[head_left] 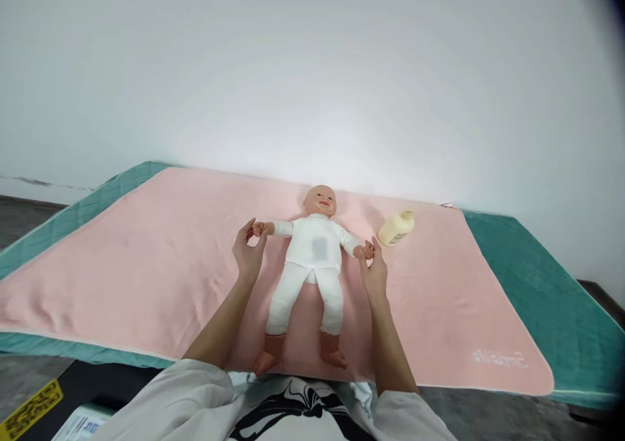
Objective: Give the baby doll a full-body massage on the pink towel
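A baby doll (315, 249) in a white top and white trousers lies on its back on a pink blanket (161, 258), head toward the wall and bare feet toward me. Its arms are spread out to both sides. My left hand (249, 249) pinches the doll's hand on the left between thumb and fingers. On the other side, my right hand (374, 270) has its thumb and fingers closed around the doll's other hand. Just beyond my right hand, a pale yellow bottle (396, 227) lies tilted on the blanket.
Under the blanket is a green quilted pad (541, 284), showing along both sides. A white wall (312, 76) rises behind it. At the lower left are a black object (105, 379) and a yellow label with a printed code (32, 410).
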{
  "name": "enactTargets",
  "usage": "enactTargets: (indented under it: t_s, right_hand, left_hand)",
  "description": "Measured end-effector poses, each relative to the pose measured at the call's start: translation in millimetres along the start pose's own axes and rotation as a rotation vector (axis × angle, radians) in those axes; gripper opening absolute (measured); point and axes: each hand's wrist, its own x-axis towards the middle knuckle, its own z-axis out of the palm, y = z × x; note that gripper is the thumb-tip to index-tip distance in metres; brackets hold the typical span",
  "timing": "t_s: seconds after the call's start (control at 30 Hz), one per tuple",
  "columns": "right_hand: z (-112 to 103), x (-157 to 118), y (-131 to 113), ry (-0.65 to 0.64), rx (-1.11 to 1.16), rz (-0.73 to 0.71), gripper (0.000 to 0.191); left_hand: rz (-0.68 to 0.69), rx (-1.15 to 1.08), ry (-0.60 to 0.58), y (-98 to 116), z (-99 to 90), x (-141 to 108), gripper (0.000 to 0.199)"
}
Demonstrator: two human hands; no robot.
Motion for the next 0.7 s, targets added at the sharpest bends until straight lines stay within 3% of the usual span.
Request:
enactTargets:
  t_s: [0.17, 0.33, 0.57, 0.7]
  right_hand:
    - [-2.9, -32.7, 24.0, -0.116, -0.101, 0.071, 0.064]
    - [2.4, -53.0, 43.8, -0.17, -0.145, 0.087, 0.062]
    - [12.0, -56.3, 53.5, -0.125, -0.16, -0.032, 0.06]
    - [12.0, -56.5, 55.5, -0.136, -0.146, -0.025, 0.061]
  left_hand:
    - [-0.122, 0.019, -0.046, -9.0, -20.5, -26.6, 0.051]
    - [-0.28, 0.047, -0.106, -19.7, -26.4, -55.8, 0.051]
    - [-0.123, 0.387, -0.285, -27.3, -31.6, -53.7, 0.043]
    - [-0.08, 0.466, -0.337, -23.7, -32.9, -49.2, 0.038]
